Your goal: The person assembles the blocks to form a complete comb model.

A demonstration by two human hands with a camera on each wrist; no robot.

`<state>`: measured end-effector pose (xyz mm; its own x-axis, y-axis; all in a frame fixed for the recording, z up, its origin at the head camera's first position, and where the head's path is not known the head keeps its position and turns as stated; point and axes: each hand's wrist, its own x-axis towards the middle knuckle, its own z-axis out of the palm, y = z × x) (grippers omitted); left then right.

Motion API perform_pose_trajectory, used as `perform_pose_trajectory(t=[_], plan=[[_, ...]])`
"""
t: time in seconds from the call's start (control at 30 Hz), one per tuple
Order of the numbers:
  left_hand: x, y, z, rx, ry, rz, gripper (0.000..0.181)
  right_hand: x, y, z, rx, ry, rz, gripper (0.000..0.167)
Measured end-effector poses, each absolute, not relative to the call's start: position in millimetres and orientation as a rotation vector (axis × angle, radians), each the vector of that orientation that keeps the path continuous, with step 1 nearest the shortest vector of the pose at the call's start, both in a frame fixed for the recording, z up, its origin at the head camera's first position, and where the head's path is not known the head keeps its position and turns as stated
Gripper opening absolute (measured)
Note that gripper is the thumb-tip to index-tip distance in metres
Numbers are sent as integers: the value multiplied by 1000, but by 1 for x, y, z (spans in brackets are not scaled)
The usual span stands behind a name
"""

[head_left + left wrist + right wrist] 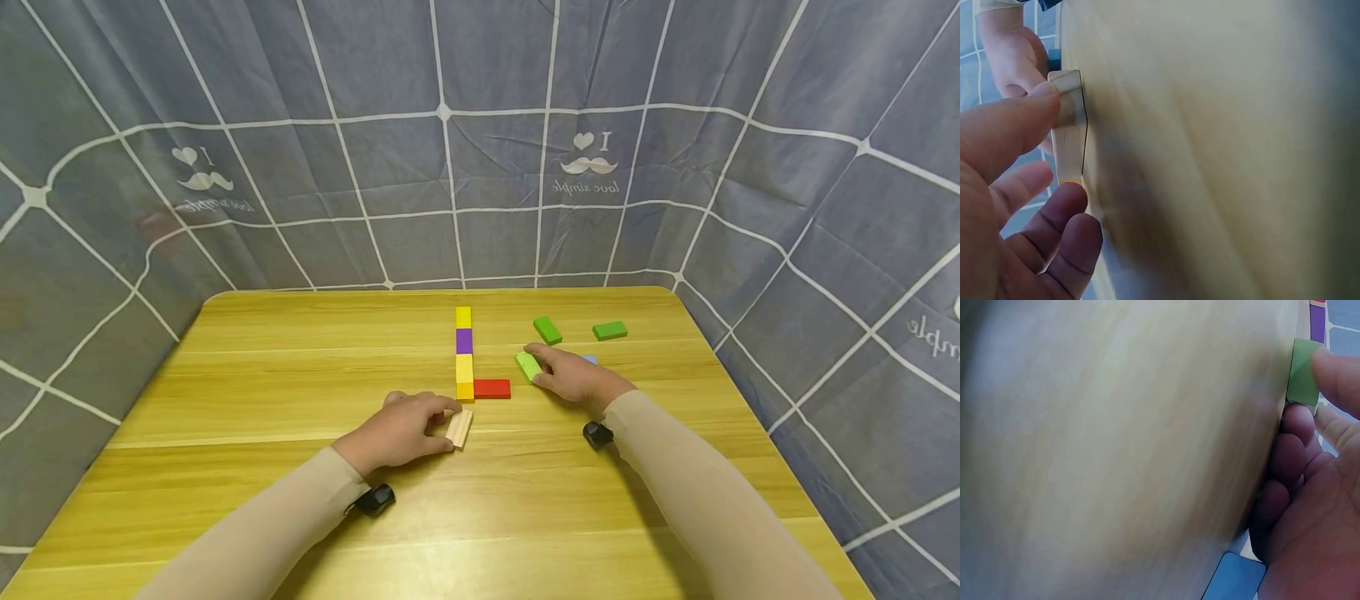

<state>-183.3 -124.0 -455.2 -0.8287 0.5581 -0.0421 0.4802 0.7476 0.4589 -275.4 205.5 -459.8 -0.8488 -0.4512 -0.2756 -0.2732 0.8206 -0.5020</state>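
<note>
My left hand [401,427] pinches a plain wooden block [460,429] by its two ends; in the left wrist view the thumb presses on the pale block [1070,147]. Further right, my right hand [576,377] holds a light green block [528,367] between thumb and fingers, at a slant. Between the hands a row of blocks runs away from me: an orange block [465,392], a light yellow block [465,368], a purple block [464,341] and a yellow block [463,317]. A red block [492,389] lies crosswise against the orange one.
Two darker green blocks [610,331] lie beyond my right hand. A blue block [1234,578] sits beside that hand, mostly hidden by it in the head view. The wooden table [300,350] ends at a grey checked curtain [495,167]. Each wrist carries a small black camera.
</note>
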Motion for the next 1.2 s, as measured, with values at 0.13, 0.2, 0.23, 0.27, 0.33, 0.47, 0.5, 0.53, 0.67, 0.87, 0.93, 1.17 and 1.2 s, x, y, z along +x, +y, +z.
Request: perform_pose_trajectory(t=[0.13, 0.2, 0.23, 0.27, 0.33, 0.47, 0.5, 0.53, 0.67, 0.87, 0.93, 1.17, 1.2], plan=[[-186, -122, -455, 821, 2773, 639, 55, -276, 206, -460, -541, 2618, -643, 63], [-187, -120, -455, 812, 2775, 634, 55, -276, 206, -459, -543, 2617, -643, 64], [-187, -120, -454, 807, 2778, 632, 55, -276, 206, -459, -542, 2614, -643, 64], [-188, -119, -454, 801, 2779, 634, 55, -276, 206, -459, -541, 2612, -643, 64], [-188, -117, -453, 790, 2780, 638, 54, -276, 206, -459, -542, 2610, -644, 64], [-189, -115, -453, 768, 2780, 649, 53, -276, 206, -458, -546, 2610, -639, 64], [-189, -114, -453, 765, 2780, 650, 53, -276, 206, -458, -545, 2607, -639, 64], [-190, -114, -454, 764, 2781, 651, 53, -276, 206, -458, -548, 2608, -635, 64], [-191, -112, -454, 759, 2780, 656, 52, -276, 206, -458, -544, 2604, -631, 64], [-192, -111, -454, 746, 2776, 676, 53, -276, 206, -458, -536, 2603, -638, 64], [-193, -111, -454, 740, 2775, 683, 53, -276, 206, -458, -541, 2601, -641, 64], [-194, -111, -455, 723, 2772, 706, 52, -277, 205, -459, -532, 2606, -644, 64], [-194, -111, -455, 724, 2772, 703, 52, -277, 205, -459, -531, 2606, -646, 64]])
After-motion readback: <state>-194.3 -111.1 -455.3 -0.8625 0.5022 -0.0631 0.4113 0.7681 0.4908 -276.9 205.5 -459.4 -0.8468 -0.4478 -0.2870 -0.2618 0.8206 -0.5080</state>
